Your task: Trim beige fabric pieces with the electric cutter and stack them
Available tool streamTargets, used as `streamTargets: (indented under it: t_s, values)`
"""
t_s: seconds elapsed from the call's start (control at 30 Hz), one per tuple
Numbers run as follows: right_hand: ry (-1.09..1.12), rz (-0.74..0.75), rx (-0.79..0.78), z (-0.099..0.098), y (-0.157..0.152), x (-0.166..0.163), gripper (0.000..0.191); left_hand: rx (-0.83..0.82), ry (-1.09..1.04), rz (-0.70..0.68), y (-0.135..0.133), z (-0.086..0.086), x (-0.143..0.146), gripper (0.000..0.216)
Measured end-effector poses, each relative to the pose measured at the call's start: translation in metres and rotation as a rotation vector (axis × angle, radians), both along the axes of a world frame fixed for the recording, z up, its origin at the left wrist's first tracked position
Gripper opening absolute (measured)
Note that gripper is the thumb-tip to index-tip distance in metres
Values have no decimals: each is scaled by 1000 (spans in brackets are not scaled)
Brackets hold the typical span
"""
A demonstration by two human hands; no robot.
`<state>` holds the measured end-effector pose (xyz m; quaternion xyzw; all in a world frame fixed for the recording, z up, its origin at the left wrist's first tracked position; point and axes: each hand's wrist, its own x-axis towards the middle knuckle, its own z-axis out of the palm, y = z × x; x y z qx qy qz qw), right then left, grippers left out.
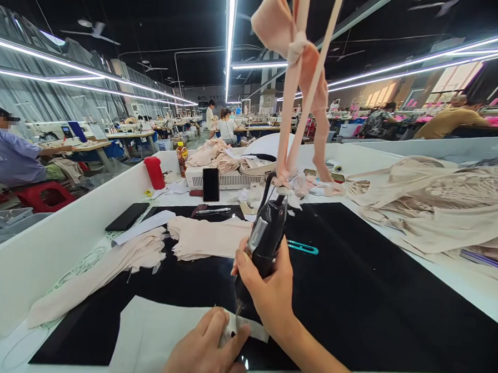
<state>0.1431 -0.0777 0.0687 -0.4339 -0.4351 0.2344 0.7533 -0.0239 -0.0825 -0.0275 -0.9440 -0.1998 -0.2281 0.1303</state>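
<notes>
My right hand (274, 291) is wrapped round a black corded hand tool (267, 226), held upright with its narrow metal tip pointing down. Pale straps (293, 100), knotted in cloth, run up from the top of this tool. Under the tip lies a flat white fabric piece (153, 329) on a glossy black board (351, 303). My left hand (209, 348) rests at its right part, fingers and thumb closed on the fabric beside the tip. My fingers partly hide what lies right there. Behind my hands, a stack of pale pink cut fabric (208, 240) sits on the board.
A teal snap-off cutter (303, 247) lies right of the tool. Beyond stand a phone (211, 184), a red container (154, 172) and a white vented box (232, 179) bearing cloth. Pale fabric strips (440, 196) are heaped at right. A white side wall (63, 227) borders the left.
</notes>
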Motion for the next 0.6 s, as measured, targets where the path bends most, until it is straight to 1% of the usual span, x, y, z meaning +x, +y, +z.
streamTargets:
  t_s: [0.2,0.37,0.5,0.6]
  values:
    - [64,8,31,-9,6,-4,32,54,-21,-54,1,8,0,36]
    - [59,71,14,-3,8,-7,29,86,-30,-47,2,6,1,32]
    - [26,50,-11,-1,7,-7,26,124,-20,-57,2,6,3,32]
    - [3,29,-27,0,6,-7,25,86,-39,-72,2,13,1,29]
